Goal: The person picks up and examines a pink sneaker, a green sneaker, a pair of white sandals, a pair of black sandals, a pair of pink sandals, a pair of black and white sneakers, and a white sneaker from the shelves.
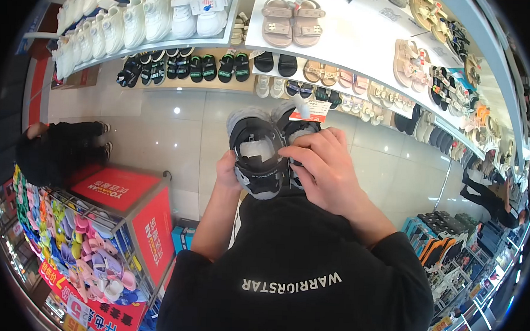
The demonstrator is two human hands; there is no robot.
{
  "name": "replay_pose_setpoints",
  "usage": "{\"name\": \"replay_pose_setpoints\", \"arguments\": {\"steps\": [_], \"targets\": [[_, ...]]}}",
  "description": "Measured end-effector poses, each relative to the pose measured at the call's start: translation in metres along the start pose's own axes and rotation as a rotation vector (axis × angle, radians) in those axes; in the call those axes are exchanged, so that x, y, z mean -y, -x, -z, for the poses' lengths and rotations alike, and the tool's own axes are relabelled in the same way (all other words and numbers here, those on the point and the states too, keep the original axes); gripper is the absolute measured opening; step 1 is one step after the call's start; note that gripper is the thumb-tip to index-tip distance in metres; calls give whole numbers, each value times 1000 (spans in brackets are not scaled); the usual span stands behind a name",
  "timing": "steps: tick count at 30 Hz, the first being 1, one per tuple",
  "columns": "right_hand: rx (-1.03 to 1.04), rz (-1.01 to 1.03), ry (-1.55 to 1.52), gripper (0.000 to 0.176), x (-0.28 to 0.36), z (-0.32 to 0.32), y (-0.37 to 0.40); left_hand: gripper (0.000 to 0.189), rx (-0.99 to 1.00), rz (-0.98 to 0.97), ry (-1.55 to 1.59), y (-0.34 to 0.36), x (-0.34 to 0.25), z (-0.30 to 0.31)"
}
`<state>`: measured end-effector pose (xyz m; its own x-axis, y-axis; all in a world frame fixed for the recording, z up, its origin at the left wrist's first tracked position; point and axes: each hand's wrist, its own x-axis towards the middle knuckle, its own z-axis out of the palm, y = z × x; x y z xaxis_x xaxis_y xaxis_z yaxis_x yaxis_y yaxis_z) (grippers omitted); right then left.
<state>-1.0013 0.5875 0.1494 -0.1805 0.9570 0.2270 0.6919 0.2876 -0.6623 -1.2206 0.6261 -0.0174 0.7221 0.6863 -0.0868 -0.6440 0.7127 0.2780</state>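
A pair of black and grey shoes is held up in front of my chest, side by side. My left hand (228, 171) grips the outer side of the left shoe (255, 150), its fingers mostly hidden behind it. Inside that shoe's opening something pale shows. Over the right shoe (302, 127) my right hand (318, 159) is bent, thumb and fingers pinched near its opening; what they pinch is too small to tell. A red and white tag (310, 111) hangs at the top of the right shoe.
Shelves (353, 33) of sandals and white sneakers (159, 16) stand ahead. At the left are a red box (150, 219), a rack of colourful clogs (90, 246) and a person in dark clothes (59, 147). Another person (494, 205) is at the far right, beyond a slipper rack (445, 244).
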Motion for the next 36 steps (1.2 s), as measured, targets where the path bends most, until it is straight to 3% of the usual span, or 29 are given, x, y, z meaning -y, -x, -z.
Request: {"name": "replay_pose_setpoints", "arguments": {"steps": [15, 18, 20, 27, 32, 36], "targets": [[-278, 36, -72, 37, -62, 70, 36, 60, 119, 43, -38, -89, 37, -57], [-331, 10, -104, 38, -76, 83, 53, 58, 68, 84, -70, -98, 45, -60], [-363, -15, -125, 38, -82, 91, 60, 54, -109, 122, -119, -106, 55, -70], [-470, -71, -160, 38, -93, 107, 84, 50, -36, 178, -231, -127, 72, -91], [-508, -95, -187, 40, -98, 109, 94, 50, -17, 250, -142, -133, 80, -113], [-509, -96, -211, 39, -99, 113, 96, 52, -26, 217, -180, -128, 80, -100]]}}
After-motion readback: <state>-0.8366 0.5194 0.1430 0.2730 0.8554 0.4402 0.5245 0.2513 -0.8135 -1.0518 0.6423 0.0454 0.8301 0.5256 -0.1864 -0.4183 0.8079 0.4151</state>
